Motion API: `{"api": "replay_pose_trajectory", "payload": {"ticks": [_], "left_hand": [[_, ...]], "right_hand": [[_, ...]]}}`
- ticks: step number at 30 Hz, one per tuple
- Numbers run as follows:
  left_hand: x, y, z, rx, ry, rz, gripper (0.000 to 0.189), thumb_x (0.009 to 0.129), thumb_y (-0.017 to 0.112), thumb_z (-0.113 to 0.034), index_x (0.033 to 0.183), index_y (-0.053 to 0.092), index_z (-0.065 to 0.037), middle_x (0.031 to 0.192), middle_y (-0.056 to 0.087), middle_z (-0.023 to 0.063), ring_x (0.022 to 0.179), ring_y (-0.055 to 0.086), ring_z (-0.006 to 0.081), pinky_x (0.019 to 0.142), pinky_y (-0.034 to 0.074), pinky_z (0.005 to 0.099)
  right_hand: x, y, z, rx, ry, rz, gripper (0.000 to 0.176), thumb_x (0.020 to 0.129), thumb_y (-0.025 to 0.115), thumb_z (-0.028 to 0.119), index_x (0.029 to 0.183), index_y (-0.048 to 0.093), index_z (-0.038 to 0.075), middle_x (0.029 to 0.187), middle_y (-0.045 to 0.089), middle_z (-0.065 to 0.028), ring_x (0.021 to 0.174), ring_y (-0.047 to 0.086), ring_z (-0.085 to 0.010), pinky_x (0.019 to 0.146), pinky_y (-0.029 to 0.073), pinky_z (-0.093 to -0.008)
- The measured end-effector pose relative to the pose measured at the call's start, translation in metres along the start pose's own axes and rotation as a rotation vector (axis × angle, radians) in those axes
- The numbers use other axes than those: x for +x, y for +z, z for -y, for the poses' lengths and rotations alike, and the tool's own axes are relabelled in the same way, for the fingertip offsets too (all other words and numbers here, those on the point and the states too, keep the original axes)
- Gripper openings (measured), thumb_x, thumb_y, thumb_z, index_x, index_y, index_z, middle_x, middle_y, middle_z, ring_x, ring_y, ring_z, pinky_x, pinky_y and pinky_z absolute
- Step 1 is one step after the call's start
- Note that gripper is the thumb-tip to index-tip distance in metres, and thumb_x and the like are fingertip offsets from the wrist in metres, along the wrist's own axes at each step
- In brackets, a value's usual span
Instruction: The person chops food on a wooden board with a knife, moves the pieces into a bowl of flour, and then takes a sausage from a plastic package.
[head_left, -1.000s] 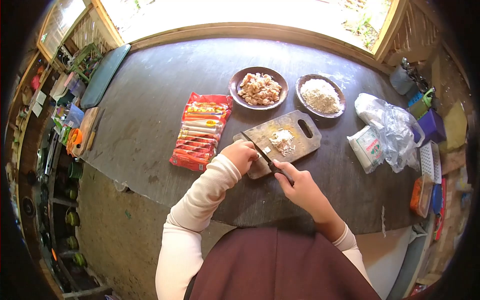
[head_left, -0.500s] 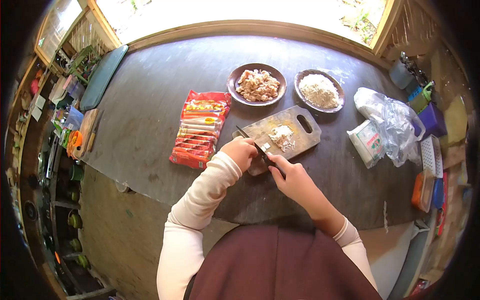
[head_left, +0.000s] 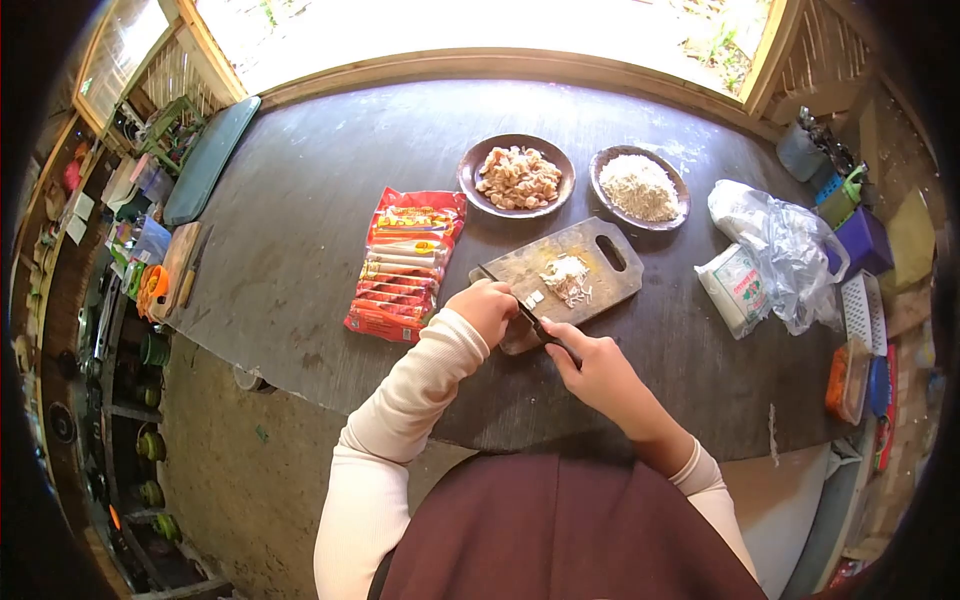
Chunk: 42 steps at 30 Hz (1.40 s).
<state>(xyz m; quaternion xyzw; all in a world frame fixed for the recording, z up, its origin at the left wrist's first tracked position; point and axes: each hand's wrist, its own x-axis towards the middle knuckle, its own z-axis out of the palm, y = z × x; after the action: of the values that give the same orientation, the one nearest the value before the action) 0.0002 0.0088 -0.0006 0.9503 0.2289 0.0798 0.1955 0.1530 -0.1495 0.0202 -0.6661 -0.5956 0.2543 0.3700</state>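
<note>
A wooden cutting board (head_left: 540, 250) with a handle slot lies at an angle on the dark table. On it sits a small heap of finely chopped pale pieces (head_left: 567, 278), with a few larger white bits (head_left: 534, 299) near the knife. My right hand (head_left: 592, 368) is closed round the dark handle of a kitchen knife (head_left: 532, 322), its blade pointing up and left over the board's near edge. Beside the blade, my left hand (head_left: 484, 308) has its fingers curled together on the board; whatever they pinch is hidden.
Left of the board lies a red packet of sausages (head_left: 405, 265). Behind it stand a bowl of raw meat pieces (head_left: 466, 180) and a bowl of flour (head_left: 683, 213). A plastic bag (head_left: 790, 255) with a white packet (head_left: 733, 290) lies right. Crowded shelves flank the table.
The view has shifted slightly, moving the table things a little down. The knife blade sits lower, closer to my left fingers. Both hands keep their grips.
</note>
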Motion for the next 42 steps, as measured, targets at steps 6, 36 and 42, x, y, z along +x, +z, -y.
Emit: {"api": "replay_pose_trajectory", "payload": {"ticks": [6,36,42], "left_hand": [[-0.001,0.004,0.002,-0.030,-0.007,-0.007,0.012,0.075,0.057,-0.008,0.082,0.068,-0.008,0.089,0.060,0.0079,0.091,0.057,0.0277,0.083,0.047,0.0349],[-0.001,0.005,0.000,-0.056,0.003,-0.087,0.014,0.072,0.057,-0.005,0.081,0.068,-0.004,0.087,0.063,0.0096,0.086,0.058,0.0311,0.080,0.047,0.0367],[0.000,0.004,0.003,-0.054,0.012,-0.060,0.013,0.071,0.058,-0.006,0.080,0.068,-0.005,0.085,0.063,0.0094,0.086,0.059,0.0304,0.080,0.047,0.0364]], "right_hand": [[0.002,-0.005,-0.001,-0.002,-0.045,0.003,0.030,0.084,0.060,0.014,0.114,0.058,0.012,0.072,0.062,-0.0210,0.065,0.061,-0.0380,0.056,0.048,-0.0416],[0.000,-0.002,0.006,0.026,0.028,0.034,0.027,0.085,0.060,0.012,0.111,0.058,0.008,0.069,0.061,-0.0231,0.062,0.061,-0.0388,0.055,0.048,-0.0409],[0.013,0.009,0.001,-0.038,0.011,-0.008,0.026,0.084,0.059,0.012,0.110,0.058,0.008,0.066,0.058,-0.0241,0.061,0.060,-0.0393,0.054,0.047,-0.0419]]}}
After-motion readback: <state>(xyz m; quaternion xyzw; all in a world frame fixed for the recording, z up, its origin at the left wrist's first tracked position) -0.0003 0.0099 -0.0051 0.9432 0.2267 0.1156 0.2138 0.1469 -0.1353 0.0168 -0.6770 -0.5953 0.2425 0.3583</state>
